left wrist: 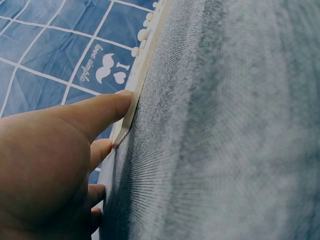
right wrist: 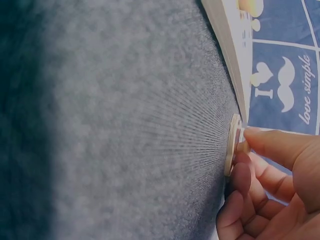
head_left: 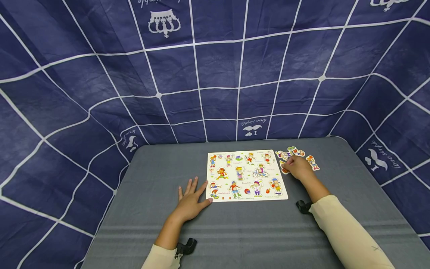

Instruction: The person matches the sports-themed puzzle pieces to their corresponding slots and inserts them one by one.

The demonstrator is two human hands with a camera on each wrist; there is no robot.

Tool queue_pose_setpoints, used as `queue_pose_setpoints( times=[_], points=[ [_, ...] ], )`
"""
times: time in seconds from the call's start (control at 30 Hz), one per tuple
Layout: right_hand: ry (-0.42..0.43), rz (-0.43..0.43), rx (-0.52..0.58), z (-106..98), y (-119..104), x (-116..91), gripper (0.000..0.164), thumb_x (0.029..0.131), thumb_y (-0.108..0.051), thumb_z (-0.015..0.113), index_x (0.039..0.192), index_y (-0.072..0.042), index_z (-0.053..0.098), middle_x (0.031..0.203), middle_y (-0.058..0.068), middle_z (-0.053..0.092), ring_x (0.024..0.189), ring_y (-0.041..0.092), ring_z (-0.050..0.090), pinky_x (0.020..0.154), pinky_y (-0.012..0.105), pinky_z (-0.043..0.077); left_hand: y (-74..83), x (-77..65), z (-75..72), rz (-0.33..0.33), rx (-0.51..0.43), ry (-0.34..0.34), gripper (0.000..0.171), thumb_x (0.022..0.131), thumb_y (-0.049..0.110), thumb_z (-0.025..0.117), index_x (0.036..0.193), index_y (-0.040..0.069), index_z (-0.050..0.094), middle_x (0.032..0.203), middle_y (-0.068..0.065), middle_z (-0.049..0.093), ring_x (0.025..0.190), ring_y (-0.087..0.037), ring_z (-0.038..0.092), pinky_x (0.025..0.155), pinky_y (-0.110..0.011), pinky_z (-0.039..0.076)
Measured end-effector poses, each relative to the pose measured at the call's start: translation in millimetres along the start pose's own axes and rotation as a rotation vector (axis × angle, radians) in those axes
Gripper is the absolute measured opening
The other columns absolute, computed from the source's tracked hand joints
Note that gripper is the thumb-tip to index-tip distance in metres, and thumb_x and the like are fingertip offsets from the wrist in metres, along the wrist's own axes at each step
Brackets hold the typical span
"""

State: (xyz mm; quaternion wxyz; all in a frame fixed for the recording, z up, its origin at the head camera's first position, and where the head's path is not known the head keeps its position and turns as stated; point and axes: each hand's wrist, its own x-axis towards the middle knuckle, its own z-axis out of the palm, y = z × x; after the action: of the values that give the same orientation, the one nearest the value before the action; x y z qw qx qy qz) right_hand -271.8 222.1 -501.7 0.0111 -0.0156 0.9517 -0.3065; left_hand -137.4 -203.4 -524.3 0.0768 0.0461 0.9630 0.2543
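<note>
A white peg puzzle board point(head_left: 246, 192) with printed children playing sports lies on the grey table. My left hand point(head_left: 190, 204) is spread flat beside its left edge, thumb and index fingertip touching the board's corner area. In the left wrist view, the thumb of that hand point(left wrist: 55, 145) rests along the board's edge point(left wrist: 131, 112). Right of the board, my right hand point(head_left: 299, 168) pinches a puzzle piece point(head_left: 284, 169) low at the tabletop. The right wrist view shows the thumb and fingers of this hand point(right wrist: 270, 180) at the small peg of that wooden piece point(right wrist: 231, 147).
Close around the right hand lie more loose pieces: one at the board's upper right corner point(head_left: 283, 155), one behind the hand point(head_left: 297, 151), and one to its right point(head_left: 312, 163). A blue curtain with white lines point(head_left: 218, 67) rises behind the grey table point(head_left: 151, 179).
</note>
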Motion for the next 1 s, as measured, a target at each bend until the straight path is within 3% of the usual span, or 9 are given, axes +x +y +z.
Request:
queue_pose_setpoints(
  times=[0.27, 0.43, 0.63, 1.0],
  points=[
    [0.014, -0.015, 0.024, -2.8, -0.6, -4.6, 0.016, 0.092, -0.018, 0.068, 0.086, -0.004, 0.064, 0.071, 0.003, 0.064, 0.061, 0.013, 0.051, 0.060, 0.029, 0.037, 0.6, 0.6, 1.0, 0.003, 0.000, 0.002, 0.072, 0.095, 0.057, 0.062, 0.157, 0.030, 0.039, 0.171, -0.014, 0.014, 0.159, -0.038, 0.003, 0.119, -0.071, -0.008],
    [0.061, -0.054, 0.043, -3.9, -2.6, -7.6, 0.010, 0.092, -0.014, 0.067, 0.095, -0.004, 0.066, 0.080, 0.007, 0.066, 0.069, 0.015, 0.054, 0.065, 0.030, 0.039, -0.5, 0.5, 1.3, 0.009, -0.005, 0.007, 0.072, 0.095, 0.056, 0.062, 0.157, 0.030, 0.039, 0.171, -0.014, 0.014, 0.159, -0.039, 0.003, 0.119, -0.072, -0.007],
    [0.134, -0.119, 0.095, -2.7, -8.7, -12.1, 0.010, 0.092, -0.012, 0.069, 0.098, -0.005, 0.071, 0.088, 0.011, 0.071, 0.076, 0.015, 0.059, 0.069, 0.029, 0.043, -1.9, 0.7, 1.5, 0.006, 0.000, 0.008, 0.072, 0.095, 0.057, 0.061, 0.158, 0.030, 0.038, 0.171, -0.013, 0.014, 0.159, -0.038, 0.003, 0.119, -0.071, -0.008],
    [0.131, -0.134, 0.141, -6.7, -33.7, -23.1, 0.014, 0.092, -0.014, 0.070, 0.104, -0.006, 0.072, 0.094, 0.013, 0.071, 0.074, 0.011, 0.061, 0.064, 0.025, 0.046, -2.8, 1.1, 2.6, 0.007, 0.007, 0.010, 0.073, 0.095, 0.059, 0.061, 0.158, 0.031, 0.037, 0.171, -0.013, 0.014, 0.159, -0.038, 0.003, 0.119, -0.072, -0.007]
  ],
)
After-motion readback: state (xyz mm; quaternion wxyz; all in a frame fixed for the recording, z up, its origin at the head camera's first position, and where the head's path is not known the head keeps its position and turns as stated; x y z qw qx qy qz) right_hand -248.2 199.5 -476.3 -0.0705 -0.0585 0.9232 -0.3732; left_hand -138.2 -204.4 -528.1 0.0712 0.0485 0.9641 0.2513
